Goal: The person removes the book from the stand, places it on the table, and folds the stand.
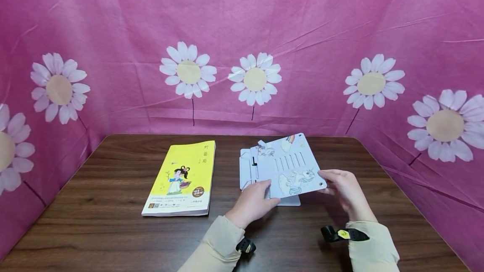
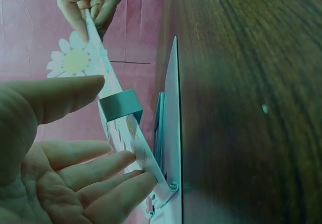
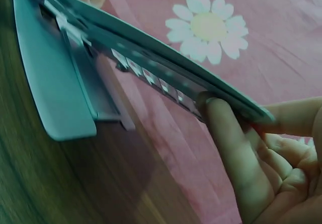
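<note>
A white metal book stand [image 1: 274, 152] printed with unicorns and a rainbow is on the right half of the table, its slotted panel tilted up from the flat base [image 1: 245, 160]. My right hand [image 1: 345, 190] pinches the panel's right corner between thumb and fingers, as the right wrist view also shows. At the panel's near left edge is my left hand [image 1: 251, 202]. Its fingers [image 2: 95, 166] are extended beside the panel, and the fingertips overlap its face in the left wrist view. A bent metal clip [image 2: 121, 104] sticks out from the panel's edge. Hinged support pieces [image 3: 80, 68] show underneath.
A yellow paperback book [image 1: 181, 179] with a drawn figure on its cover lies left of the stand. Behind the brown wooden table [image 1: 113, 171] hangs a pink cloth [image 1: 242, 7] with large daisies. Black straps [image 1: 342, 234] circle both wrists.
</note>
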The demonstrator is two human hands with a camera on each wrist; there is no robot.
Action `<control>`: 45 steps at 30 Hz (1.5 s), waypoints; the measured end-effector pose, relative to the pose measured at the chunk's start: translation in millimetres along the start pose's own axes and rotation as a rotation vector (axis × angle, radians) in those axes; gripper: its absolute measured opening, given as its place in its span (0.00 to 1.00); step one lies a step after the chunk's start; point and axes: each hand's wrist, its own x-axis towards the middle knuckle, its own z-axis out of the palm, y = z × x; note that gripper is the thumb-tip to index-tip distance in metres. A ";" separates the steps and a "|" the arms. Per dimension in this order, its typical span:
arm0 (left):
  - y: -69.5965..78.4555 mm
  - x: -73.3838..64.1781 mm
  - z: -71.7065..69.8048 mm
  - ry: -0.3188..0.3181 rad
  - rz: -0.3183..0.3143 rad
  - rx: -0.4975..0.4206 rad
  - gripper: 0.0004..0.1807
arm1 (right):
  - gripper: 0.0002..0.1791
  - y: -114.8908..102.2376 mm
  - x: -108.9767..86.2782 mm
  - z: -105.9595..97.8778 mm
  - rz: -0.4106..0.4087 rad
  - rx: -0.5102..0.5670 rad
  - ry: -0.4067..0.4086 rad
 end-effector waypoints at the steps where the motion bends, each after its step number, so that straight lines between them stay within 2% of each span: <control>1: 0.0 -0.2 0.0 0.000 0.002 0.002 0.31 | 0.12 1.4 1.0 -2.2 0.006 -0.025 -0.008; 3: -0.4 0.0 0.7 -0.006 0.001 0.012 0.32 | 0.09 3.9 2.7 -5.4 0.022 -0.082 -0.011; 9: -1.2 1.5 2.0 -0.024 -0.016 0.011 0.33 | 0.21 12.3 6.6 -10.8 0.063 -0.212 -0.040; 15: -1.1 0.2 1.6 -0.044 -0.033 0.008 0.33 | 0.23 20.8 10.1 -14.7 0.102 -0.295 -0.083; 21: -1.2 -0.4 0.4 -0.060 -0.021 0.024 0.34 | 0.22 28.6 11.8 -17.7 0.132 -0.299 -0.127; 31: -3.4 -0.2 2.4 -0.070 -0.011 0.045 0.33 | 0.22 34.7 12.5 -18.8 0.191 -0.267 -0.117; 45: -1.4 -1.3 2.5 -0.080 -0.013 0.044 0.33 | 0.22 45.8 14.7 -25.5 0.205 -0.234 -0.137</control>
